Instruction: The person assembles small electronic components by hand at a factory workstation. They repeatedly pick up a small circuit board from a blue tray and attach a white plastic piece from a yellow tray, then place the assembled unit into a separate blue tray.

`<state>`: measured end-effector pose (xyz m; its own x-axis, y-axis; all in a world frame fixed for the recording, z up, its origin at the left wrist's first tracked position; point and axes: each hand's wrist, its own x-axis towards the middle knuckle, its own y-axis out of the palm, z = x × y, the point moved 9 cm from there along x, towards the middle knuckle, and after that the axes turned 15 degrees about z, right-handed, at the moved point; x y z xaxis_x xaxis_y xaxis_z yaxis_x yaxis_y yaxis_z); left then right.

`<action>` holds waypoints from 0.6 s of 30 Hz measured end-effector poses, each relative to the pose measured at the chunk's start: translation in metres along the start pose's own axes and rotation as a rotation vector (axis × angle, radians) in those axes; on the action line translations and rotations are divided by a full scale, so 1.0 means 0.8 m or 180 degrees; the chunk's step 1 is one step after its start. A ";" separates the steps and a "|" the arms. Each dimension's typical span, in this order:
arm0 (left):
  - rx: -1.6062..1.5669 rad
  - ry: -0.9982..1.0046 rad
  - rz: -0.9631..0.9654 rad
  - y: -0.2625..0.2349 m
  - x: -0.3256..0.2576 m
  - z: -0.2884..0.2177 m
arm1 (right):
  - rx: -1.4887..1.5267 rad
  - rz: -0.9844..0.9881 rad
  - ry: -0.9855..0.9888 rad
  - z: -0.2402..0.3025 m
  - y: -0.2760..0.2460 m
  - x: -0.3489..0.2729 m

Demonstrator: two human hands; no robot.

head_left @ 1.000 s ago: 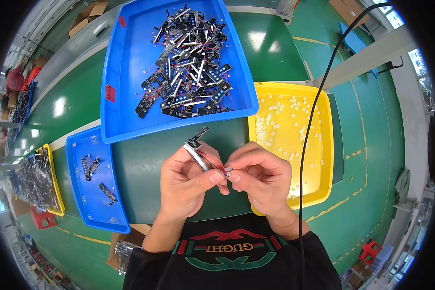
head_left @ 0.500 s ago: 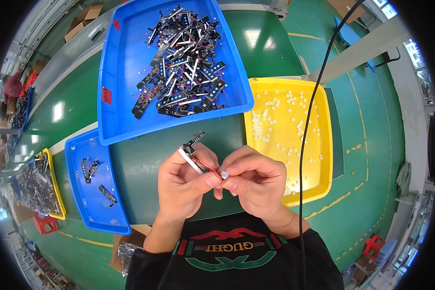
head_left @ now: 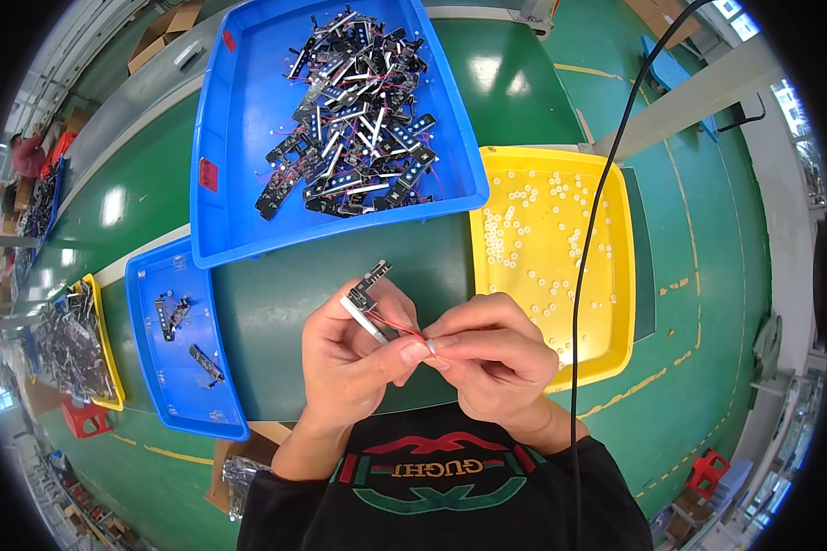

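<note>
My left hand [head_left: 345,372] is closed around a small black circuit board [head_left: 369,283] that sticks up above the fingers, with a white strip [head_left: 362,318] beside it. Thin red and dark wires [head_left: 393,324] run from the board to where both hands meet. There, my right hand [head_left: 498,360] pinches a small white piece [head_left: 431,346] at the wire ends, mostly covered by the fingertips. The left thumb presses close beside it. Whether the wires pass into the white piece is hidden.
Beyond my hands, a large blue tray [head_left: 213,119] holds a heap of similar wired boards. At right, a yellow tray [head_left: 620,303] contains many small white rings. A smaller blue tray [head_left: 179,386] with a few boards lies left. A black cable [head_left: 582,266] hangs across the right side.
My right hand has turned and closed further over the small white piece, which now shows less. The left hand has barely moved and still holds the board.
</note>
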<state>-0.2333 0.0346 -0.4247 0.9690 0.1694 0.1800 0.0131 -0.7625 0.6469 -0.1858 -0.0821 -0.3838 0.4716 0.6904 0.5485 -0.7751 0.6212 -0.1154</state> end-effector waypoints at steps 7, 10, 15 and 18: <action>0.0414 0.0243 -0.0116 -0.005 -0.001 -0.007 | 0.0531 -0.0212 0.0143 -0.002 0.005 -0.004; 0.0509 0.0208 -0.0354 -0.028 -0.011 -0.009 | 0.0059 -0.0006 0.0310 -0.008 0.001 0.002; 0.2453 0.0192 -0.1833 -0.131 -0.087 -0.109 | -0.1575 -0.0033 0.1458 -0.054 -0.088 -0.035; 0.4774 -0.0061 -0.2647 -0.208 -0.163 -0.191 | -0.3461 0.0080 0.2212 -0.066 -0.145 -0.069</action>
<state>-0.3993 0.2343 -0.4427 0.5849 0.7941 0.1652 0.6674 -0.3554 -0.6544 -0.0994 -0.1728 -0.4444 0.8351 0.5493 0.0307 -0.2033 0.3599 -0.9106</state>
